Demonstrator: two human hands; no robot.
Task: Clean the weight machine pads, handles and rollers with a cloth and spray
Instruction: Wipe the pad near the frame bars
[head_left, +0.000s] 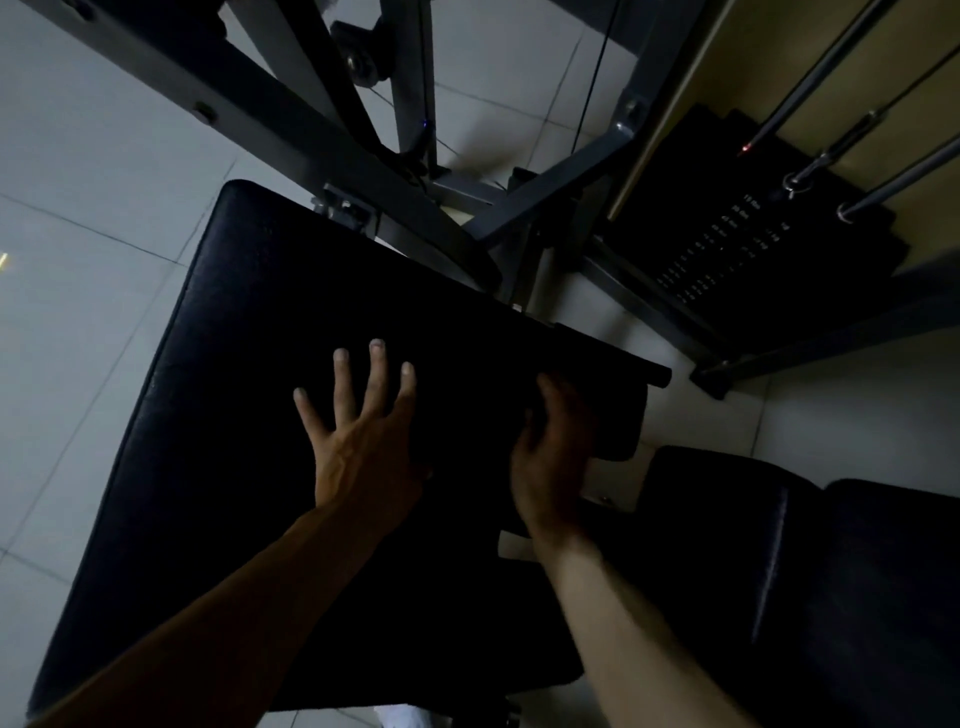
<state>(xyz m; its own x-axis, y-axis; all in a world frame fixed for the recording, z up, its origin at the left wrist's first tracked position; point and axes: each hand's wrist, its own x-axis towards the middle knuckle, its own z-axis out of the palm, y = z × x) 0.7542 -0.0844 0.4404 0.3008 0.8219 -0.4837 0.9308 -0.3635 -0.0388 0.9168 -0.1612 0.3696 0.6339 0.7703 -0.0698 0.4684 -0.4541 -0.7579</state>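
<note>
A large black pad (270, 338) of the weight machine fills the middle of the view. My left hand (363, 431) lies flat on it with the fingers spread. My right hand (550, 457) is at the pad's right edge, its fingers curled round what looks like a dark cloth (618, 421), which is hard to make out in the dim light. A black padded bar (613, 353) runs just above that hand. No spray bottle is in view.
Grey steel frame beams (291, 135) cross above the pad. The weight stack (737, 249) with its guide rods stands at the upper right. Another black pad (857, 571) sits at the lower right. Pale floor tiles (78, 208) surround the machine.
</note>
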